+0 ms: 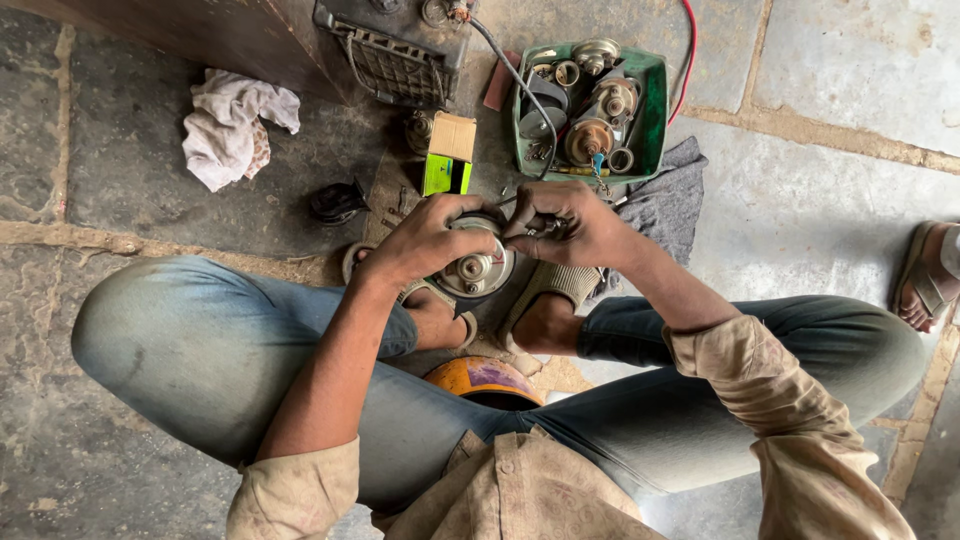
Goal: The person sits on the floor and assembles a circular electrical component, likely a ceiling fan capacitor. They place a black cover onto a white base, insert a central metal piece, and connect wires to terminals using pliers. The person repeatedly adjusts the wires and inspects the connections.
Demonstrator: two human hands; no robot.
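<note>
I sit on a stone floor with my knees spread. My left hand [425,238] grips a round grey metal motor part [476,270] with a small hub at its middle, held between my feet. My right hand [570,224] is closed around a small metal piece [545,227] at the part's upper right edge. Both hands touch the round part. What lies under my fingers is hidden.
A green tray [654,110] of several metal motor parts stands ahead on a grey cloth [668,200]. A small green and brown box [448,155], a crumpled white rag [232,125], a dark machine [395,40] and a red wire [689,40] lie nearby. Another person's sandalled foot [925,280] is at right.
</note>
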